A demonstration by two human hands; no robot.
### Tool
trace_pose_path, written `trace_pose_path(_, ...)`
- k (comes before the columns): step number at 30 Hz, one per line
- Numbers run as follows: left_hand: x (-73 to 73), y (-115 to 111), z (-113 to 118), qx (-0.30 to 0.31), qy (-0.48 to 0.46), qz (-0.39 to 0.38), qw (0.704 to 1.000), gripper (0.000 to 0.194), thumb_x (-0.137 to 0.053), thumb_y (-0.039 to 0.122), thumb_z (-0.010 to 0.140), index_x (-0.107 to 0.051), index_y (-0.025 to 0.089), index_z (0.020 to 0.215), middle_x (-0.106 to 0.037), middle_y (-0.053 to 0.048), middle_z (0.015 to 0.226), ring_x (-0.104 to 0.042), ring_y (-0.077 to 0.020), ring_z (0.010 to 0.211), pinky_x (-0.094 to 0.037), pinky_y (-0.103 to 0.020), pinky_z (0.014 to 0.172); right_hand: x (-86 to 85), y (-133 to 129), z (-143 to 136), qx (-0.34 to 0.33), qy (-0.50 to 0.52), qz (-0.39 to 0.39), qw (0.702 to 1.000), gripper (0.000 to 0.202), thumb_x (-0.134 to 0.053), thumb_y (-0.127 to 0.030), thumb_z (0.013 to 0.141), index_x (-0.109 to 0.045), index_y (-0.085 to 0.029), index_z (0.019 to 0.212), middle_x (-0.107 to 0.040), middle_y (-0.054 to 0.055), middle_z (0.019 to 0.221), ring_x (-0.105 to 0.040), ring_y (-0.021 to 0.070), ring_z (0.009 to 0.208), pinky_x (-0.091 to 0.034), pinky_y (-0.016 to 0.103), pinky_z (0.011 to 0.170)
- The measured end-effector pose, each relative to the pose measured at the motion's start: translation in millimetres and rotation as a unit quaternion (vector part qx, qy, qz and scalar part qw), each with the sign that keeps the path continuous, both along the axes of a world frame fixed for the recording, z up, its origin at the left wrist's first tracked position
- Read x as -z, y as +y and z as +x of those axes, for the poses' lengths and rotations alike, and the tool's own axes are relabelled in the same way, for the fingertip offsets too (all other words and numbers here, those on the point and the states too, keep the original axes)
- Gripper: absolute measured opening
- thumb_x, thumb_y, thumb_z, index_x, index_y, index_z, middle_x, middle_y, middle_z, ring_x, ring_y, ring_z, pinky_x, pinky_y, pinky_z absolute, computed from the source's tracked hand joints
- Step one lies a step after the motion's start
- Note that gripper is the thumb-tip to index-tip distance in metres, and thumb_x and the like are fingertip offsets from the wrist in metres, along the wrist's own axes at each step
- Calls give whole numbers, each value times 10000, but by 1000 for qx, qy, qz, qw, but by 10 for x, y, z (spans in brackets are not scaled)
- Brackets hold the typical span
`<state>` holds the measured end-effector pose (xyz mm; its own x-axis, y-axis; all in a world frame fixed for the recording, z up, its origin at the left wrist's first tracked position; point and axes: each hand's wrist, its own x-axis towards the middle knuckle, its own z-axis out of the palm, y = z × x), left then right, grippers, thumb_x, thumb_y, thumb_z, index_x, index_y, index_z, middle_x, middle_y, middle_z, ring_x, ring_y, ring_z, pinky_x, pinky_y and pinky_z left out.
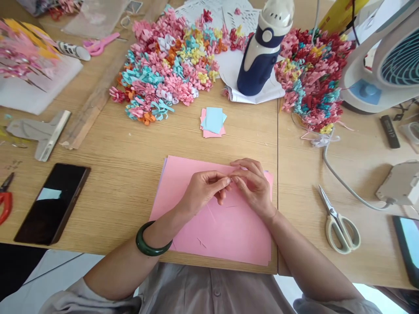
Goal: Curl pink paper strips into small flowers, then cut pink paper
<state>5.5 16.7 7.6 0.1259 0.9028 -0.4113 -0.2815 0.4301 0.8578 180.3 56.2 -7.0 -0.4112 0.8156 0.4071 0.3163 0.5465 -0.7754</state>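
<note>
My left hand and my right hand meet fingertip to fingertip above a stack of pink paper sheets. Thumb and fingers of both are pinched together; whatever lies between them is too small to make out. A few thin pink paper slivers lie on the top sheet. Just beyond the stack sits a little pile of small blue and pink paper squares. Scissors with cream handles rest on the table, right of my right arm.
Heaps of curled paper flowers cover the back, around a dark blue bottle. A white fan stands at right. Leftward are a phone, a metal clip, a wooden strip and red-handled pliers.
</note>
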Motion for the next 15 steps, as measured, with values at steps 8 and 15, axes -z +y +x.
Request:
trace_pose_path(8, 20, 15, 9, -37, 132, 51, 989, 151, -714, 285, 820, -728, 135, 832, -656, 2, 656, -495, -36, 427, -421, -166, 407, 8, 8, -4, 10, -23, -4, 1000, 91, -656, -162, 885, -647, -249, 863, -675, 51, 1176, -541, 224, 1160, -518, 446, 961)
trace_pose_path(15, 42, -8, 5, -31, 172, 73, 982, 158, -708, 300, 815, -726, 144, 833, -665, 0, 664, -489, -43, 445, -414, -171, 420, 19, -2, -11, 3, -39, 4, 999, 93, -632, -162, 885, -614, -244, 842, -674, 54, 1189, -545, 231, 1171, -487, 472, 996)
